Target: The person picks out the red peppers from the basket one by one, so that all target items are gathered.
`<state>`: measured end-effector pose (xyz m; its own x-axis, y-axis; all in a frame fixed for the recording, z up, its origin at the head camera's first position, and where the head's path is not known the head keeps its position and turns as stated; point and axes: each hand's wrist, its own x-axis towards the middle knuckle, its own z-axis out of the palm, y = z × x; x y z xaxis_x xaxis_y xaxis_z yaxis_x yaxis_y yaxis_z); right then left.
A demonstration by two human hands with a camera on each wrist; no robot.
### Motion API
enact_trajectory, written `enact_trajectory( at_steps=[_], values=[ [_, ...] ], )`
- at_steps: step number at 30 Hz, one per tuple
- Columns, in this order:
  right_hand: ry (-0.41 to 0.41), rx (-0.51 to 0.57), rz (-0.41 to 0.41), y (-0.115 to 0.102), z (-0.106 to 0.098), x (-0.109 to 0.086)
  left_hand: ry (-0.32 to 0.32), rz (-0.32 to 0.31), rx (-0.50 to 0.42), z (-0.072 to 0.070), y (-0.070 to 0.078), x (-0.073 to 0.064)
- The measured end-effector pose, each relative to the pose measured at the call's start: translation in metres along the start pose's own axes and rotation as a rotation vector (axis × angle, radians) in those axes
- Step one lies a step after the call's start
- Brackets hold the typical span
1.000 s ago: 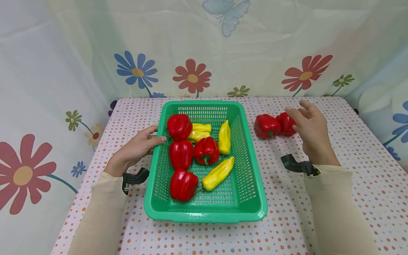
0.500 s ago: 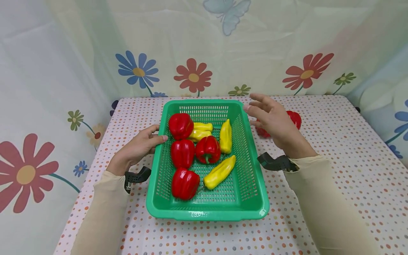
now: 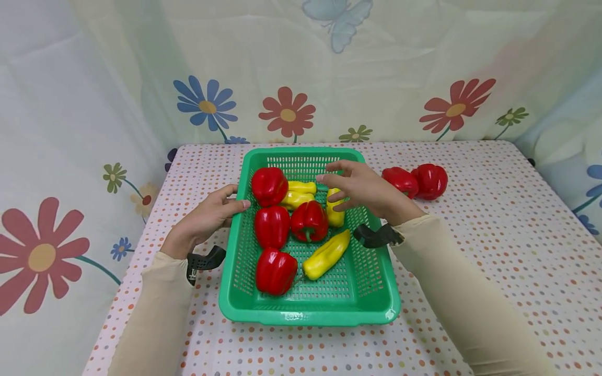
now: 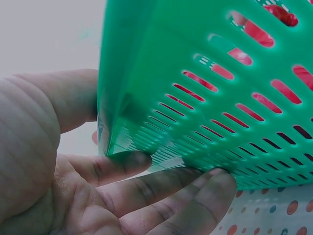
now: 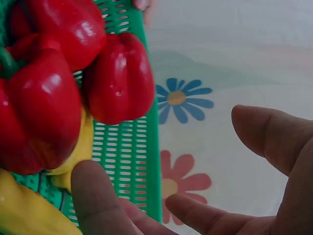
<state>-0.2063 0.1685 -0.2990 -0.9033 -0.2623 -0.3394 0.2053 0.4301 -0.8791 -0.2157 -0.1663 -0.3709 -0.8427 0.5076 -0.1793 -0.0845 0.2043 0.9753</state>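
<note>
A green plastic basket (image 3: pixel 310 317) holds several red bell peppers (image 3: pixel 271 227) and several long yellow peppers (image 3: pixel 326 255). My left hand (image 3: pixel 207 216) holds the basket's left side. Its thumb hooks over the rim (image 4: pixel 105 98), while the fingers (image 4: pixel 161 196) press against the slatted outer wall. My right hand (image 3: pixel 359 189) hovers over the right rear of the basket with fingers spread and nothing between them. Beneath it, one upright yellow pepper (image 3: pixel 336 211) is partly covered. In the right wrist view, thumb and fingers stand wide apart beside a red bell pepper (image 5: pixel 120 81).
Two more red bell peppers (image 3: pixel 401 181) lie side by side on the dotted tablecloth (image 3: pixel 489 219), right of the basket. A flowered curtain (image 3: pixel 400 68) hangs behind the table and along the left side.
My right hand has swept left from above the two loose red peppers, crossing the basket's right rim to over its inside. The left hand keeps its hold on the rim.
</note>
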Motion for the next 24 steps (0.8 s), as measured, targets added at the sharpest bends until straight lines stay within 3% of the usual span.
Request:
enact_trajectory(
  at_steps=[11,24],
  values=[
    [-0.094,-0.153,0.137,0.006,0.013,0.009,0.008,0.003,0.017,0.001,0.0,0.0],
    [-0.164,-0.266,0.182,0.011,0.023,0.014,-0.002,0.008,0.014,0.001,0.0,0.0]
  ],
)
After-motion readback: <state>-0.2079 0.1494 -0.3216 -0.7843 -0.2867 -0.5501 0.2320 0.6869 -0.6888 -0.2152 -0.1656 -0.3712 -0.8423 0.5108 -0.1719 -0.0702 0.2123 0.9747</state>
